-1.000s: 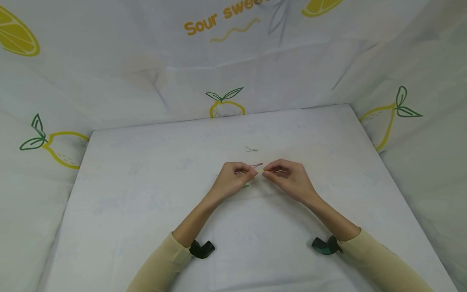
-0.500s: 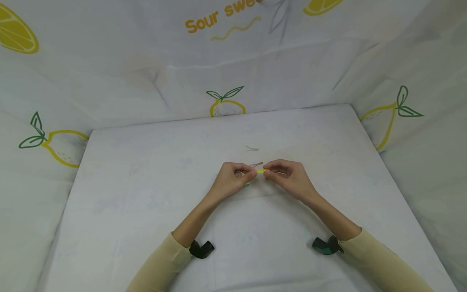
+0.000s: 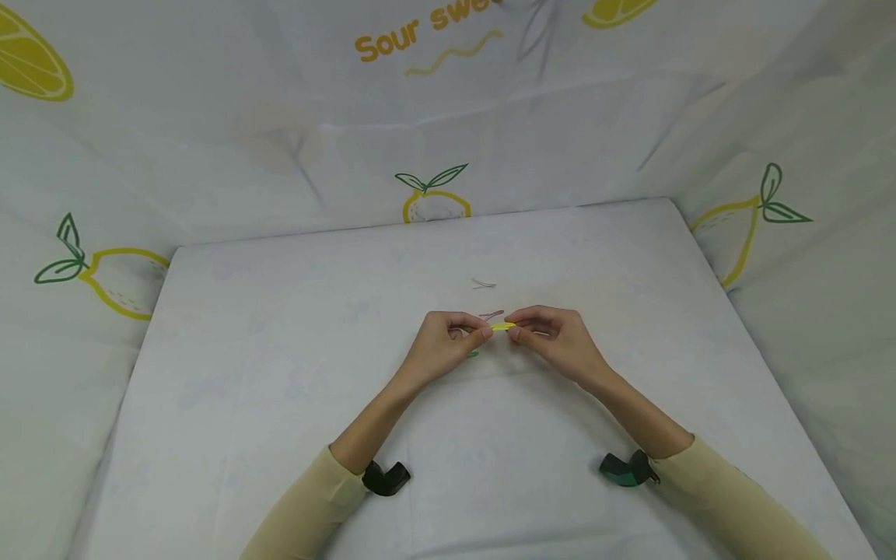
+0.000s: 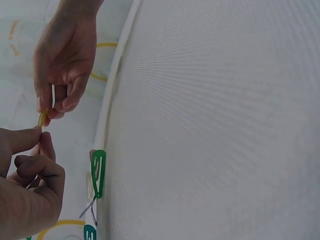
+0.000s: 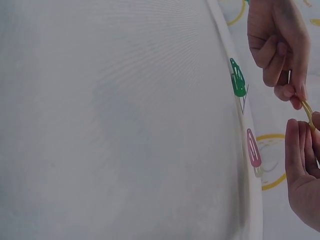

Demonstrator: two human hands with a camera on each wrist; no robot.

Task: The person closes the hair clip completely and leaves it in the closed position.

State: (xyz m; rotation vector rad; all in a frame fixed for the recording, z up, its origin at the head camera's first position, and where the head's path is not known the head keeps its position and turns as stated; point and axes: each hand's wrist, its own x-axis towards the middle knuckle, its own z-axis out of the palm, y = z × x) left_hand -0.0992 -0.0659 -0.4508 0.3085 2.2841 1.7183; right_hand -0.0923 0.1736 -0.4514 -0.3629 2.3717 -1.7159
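Note:
A yellow snap hair clip (image 3: 501, 327) spans the small gap between both hands, raised above the table in the wrist views. My left hand (image 3: 448, 341) pinches one end with thumb and fingertips. At the other end, thumb and fingers of my right hand (image 3: 554, 340) pinch it too. Part of the clip is covered by the fingertips. Close by my left hand lies a green snap hair clip (image 4: 98, 172), mostly hidden behind that hand in the head view. Just beyond the hands rests a pink snap hair clip (image 3: 493, 315).
Farther back on the white-covered table (image 3: 280, 373) is a pale snap hair clip (image 3: 483, 285). Another green clip (image 4: 90, 233) shows at the bottom of the left wrist view. Lemon-printed cloth (image 3: 245, 179) hangs behind the table and at both sides.
More of the yellow hair clip shows between the fingertips now; it was barely visible a second ago. Both hands stay nearly in place, and the other clips have not moved.

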